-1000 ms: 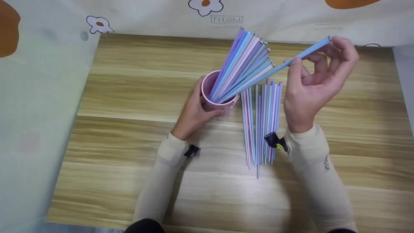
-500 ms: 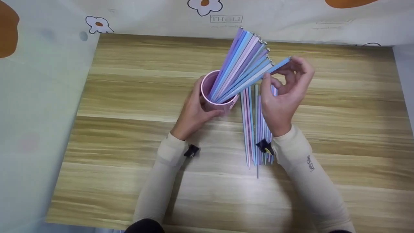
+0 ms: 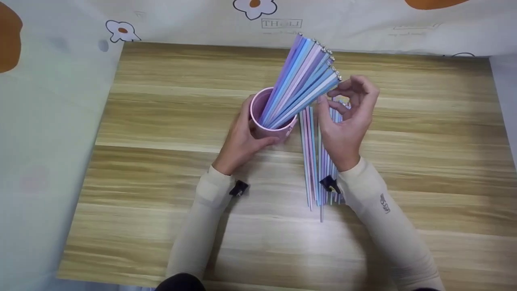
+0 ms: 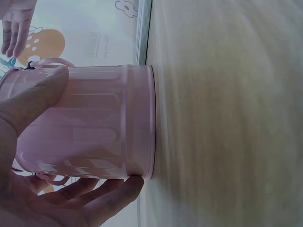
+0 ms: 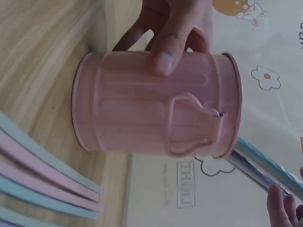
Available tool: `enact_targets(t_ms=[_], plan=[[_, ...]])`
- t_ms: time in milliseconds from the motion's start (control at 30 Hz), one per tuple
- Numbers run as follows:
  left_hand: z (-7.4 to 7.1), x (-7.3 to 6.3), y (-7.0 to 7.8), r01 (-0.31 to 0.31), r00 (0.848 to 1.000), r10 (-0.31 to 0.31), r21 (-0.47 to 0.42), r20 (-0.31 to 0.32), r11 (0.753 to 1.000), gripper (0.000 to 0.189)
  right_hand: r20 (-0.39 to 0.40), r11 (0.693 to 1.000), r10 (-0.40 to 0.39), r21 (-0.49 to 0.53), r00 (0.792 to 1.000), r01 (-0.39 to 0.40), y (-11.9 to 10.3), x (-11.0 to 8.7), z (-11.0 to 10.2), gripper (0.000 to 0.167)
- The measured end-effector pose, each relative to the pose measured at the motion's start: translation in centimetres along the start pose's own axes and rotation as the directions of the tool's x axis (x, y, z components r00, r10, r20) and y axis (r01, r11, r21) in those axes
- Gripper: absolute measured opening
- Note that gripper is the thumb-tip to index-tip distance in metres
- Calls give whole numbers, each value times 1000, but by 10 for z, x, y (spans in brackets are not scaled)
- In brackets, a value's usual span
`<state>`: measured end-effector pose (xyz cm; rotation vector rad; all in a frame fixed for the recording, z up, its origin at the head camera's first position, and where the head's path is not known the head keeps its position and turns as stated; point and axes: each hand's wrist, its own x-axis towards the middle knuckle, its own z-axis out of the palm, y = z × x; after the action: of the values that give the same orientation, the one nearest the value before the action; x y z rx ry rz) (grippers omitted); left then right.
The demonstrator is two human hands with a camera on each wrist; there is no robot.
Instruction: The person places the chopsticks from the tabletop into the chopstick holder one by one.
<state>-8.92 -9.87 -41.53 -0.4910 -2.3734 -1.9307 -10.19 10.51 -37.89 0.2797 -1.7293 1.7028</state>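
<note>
My left hand (image 3: 243,137) grips a pink bucket-shaped cup (image 4: 80,118) from its left side, the thumb across its front wall. The cup stands upright, its base right at the table, and small wire handles show on its sides. Several pastel sticks (image 3: 297,76) with sparkly silvery ends lean out of it, fanned toward the back right. At the right of the fan, my right hand (image 3: 347,121) pinches a blue stick (image 3: 313,98) near its sparkly end, thumb at the lower edge. The stick's other end is inside the cup. In the right wrist view, fingertips (image 5: 276,201) overlap the sticks.
More pastel sticks (image 3: 307,161) lie lengthwise on the wooden table (image 3: 161,161), right of the cup and partly hidden under my right hand and wrist. A pale cloth with flower prints (image 3: 194,24) covers the wall behind the table's far edge.
My right hand has moved left and the blue stick has slid down into the cup, so its end is level with the other sticks. My left hand and the cup have stayed put.
</note>
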Motion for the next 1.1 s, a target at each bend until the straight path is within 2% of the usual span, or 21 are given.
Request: enact_targets(t_ms=[100, 200, 300, 467, 667, 800, 933, 1000, 1100], plan=[[0, 0, 0, 4, 1000, -4, -3, 3, 1000, 98, -22, 1000, 26, -4, 999, -26, -1, 5, -10, 52], [0, 0, 0, 19, 1000, -19, 6, 7, 1000, 98, -43, 996, 74, -47, 996, -76, -2, 12, -21, 49], [2, 2, -10, 29, 1000, -29, 14, 6, 999, 101, -62, 972, 182, -140, 981, -189, -3, 19, -33, 43], [4, 3, -31, 33, 999, -33, 22, 1, 999, 105, -51, 878, 349, -330, 936, -345, 5, 25, -51, 39], [2, 2, -37, 40, 999, -40, 76, -4, 996, 106, -21, 791, 435, -470, 900, -393, 24, 23, -66, 42], [2, 2, -31, 13, 1000, -13, 51, -4, 999, 104, -7, 706, 490, -584, 872, -401, 33, 22, -72, 44], [1, 0, -12, 5, 1000, -5, 3, 2, 1000, 101, 20, 627, 555, -667, 832, -403, 43, 21, -76, 48], [0, -1, -4, 18, 1000, -18, -1, 7, 1000, 99, 30, 600, 582, -689, 812, -405, 48, 19, -77, 49], [-1, -2, 2, 26, 1000, -26, 1, 10, 1000, 98, 42, 581, 605, -707, 795, -404, 53, 17, -79, 50]])
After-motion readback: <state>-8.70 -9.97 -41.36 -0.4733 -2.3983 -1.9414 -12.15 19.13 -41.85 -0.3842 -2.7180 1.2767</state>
